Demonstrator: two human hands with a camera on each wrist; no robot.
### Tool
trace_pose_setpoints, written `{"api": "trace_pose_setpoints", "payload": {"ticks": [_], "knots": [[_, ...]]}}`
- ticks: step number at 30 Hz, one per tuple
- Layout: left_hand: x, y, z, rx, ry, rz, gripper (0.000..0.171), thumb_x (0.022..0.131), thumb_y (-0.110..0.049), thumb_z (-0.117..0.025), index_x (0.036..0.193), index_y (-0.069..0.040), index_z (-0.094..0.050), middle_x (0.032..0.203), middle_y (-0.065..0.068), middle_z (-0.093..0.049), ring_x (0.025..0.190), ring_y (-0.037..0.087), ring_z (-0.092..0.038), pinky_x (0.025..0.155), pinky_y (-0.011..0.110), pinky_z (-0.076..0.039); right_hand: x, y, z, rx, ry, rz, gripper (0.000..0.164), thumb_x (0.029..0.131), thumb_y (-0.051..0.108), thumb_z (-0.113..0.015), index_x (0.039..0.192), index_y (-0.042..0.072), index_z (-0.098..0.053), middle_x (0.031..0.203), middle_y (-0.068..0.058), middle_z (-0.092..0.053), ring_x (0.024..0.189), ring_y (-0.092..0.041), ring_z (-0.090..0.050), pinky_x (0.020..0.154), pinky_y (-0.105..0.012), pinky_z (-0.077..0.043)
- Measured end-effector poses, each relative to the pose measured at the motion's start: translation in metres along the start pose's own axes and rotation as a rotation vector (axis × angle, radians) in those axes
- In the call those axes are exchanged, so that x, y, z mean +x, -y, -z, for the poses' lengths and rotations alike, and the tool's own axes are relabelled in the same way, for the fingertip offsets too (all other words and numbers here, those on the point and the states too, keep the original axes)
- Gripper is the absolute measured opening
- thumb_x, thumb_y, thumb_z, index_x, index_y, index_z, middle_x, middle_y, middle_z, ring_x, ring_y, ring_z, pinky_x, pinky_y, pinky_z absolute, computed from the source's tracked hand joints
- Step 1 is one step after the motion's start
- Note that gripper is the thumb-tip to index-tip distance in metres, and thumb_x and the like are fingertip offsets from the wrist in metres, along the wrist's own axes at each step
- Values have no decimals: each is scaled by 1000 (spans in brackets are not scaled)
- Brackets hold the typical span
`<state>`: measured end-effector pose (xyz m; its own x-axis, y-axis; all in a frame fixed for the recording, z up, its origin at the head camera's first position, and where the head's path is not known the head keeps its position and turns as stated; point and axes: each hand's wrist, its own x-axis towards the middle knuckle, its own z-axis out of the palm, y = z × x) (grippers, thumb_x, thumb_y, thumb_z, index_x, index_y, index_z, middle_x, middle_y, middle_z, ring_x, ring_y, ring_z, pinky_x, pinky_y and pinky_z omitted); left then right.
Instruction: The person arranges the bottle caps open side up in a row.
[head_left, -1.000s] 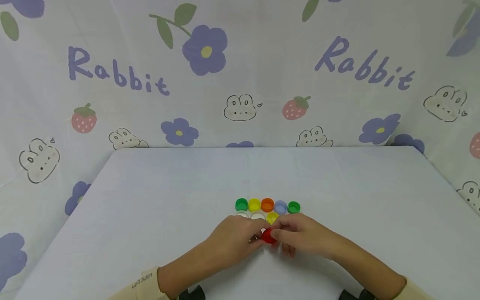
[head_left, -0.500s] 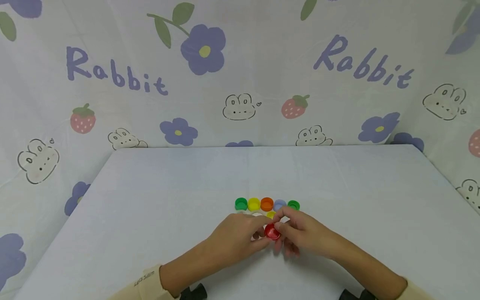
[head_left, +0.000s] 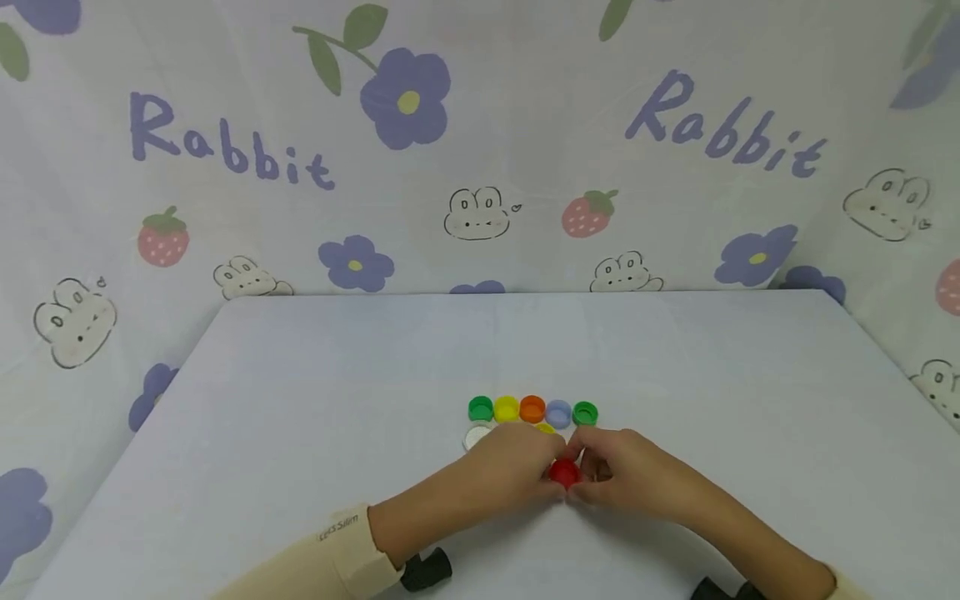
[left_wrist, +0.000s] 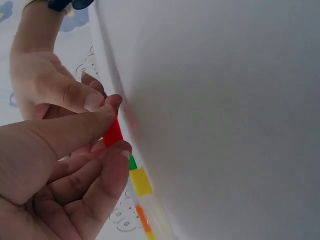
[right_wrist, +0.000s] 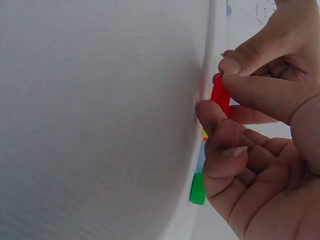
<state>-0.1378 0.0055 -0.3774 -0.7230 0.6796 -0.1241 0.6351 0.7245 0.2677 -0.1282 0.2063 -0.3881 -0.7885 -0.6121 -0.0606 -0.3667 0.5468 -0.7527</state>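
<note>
A red bottle cap is between my hands near the middle of the table. My left hand pinches its left side with thumb and index finger, as the left wrist view shows. From the other side my right hand pinches the same cap, thumb nearer me and index finger beyond. Just past the hands lie a white cap and a yellow cap, both partly covered by my left hand. In the right wrist view the red cap appears edge-on.
Behind these, a touching row runs left to right: green cap, yellow cap, orange cap, pale blue cap and another green cap. The white table ends at a printed curtain.
The red cap and my left hand have shifted right. My right thumb and index finger have come round the cap's right side. A second white cap is now hidden behind my left hand.
</note>
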Motion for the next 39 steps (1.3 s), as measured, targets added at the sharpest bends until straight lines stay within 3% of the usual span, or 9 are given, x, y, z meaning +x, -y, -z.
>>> {"api": "trace_pose_setpoints", "payload": {"ticks": [4, 10, 13, 22, 29, 39], "knots": [[7, -7, -4, 111, 9, -6, 27, 90, -37, -80, 98, -14, -68, 68, -8, -54, 62, 8, -50, 56, 19, -39, -1, 1, -2, -109, -26, -40, 24, 84, 13, -84, 100, 10, -67, 72, 12, -59, 66, -5, -54, 62, -25, -50], [16, -11, -3, 175, -25, 19, 28, 91, -37, -80, 105, -16, -69, 73, -8, -55, 64, 9, -51, 56, 18, -42, 1, 6, -1, -230, -108, -141, 22, 83, 14, -85, 97, 12, -68, 68, 11, -57, 61, -9, -51, 58, -27, -46], [19, -10, -3, 209, -29, 29, 28, 91, -38, -79, 106, -17, -68, 72, -7, -55, 64, 9, -51, 56, 18, -43, 3, 5, -1, -259, -141, -148, 22, 83, 12, -85, 98, 11, -69, 69, 11, -58, 62, -9, -51, 59, -28, -45], [26, -8, -1, 233, -47, 55, 23, 93, -37, -77, 99, -17, -68, 67, -6, -52, 62, 8, -49, 52, 19, -41, 9, -1, 2, -267, -210, -93, 20, 82, 6, -83, 98, 7, -70, 72, 11, -62, 66, -8, -54, 62, -28, -47], [28, -5, -1, 274, -71, 45, 22, 94, -37, -75, 92, -16, -66, 60, -5, -50, 55, 9, -47, 49, 20, -40, 12, -2, 4, -266, -255, -60, 19, 81, 4, -83, 93, 11, -70, 73, 11, -63, 67, -7, -54, 62, -28, -47], [22, 0, 2, 196, -111, 35, 19, 95, -32, -75, 89, -17, -65, 62, -7, -48, 53, 9, -42, 45, 23, -34, 12, -1, 4, -247, -267, -71, 24, 82, 6, -84, 99, 10, -66, 75, 9, -64, 65, -7, -53, 59, -27, -46]]}}
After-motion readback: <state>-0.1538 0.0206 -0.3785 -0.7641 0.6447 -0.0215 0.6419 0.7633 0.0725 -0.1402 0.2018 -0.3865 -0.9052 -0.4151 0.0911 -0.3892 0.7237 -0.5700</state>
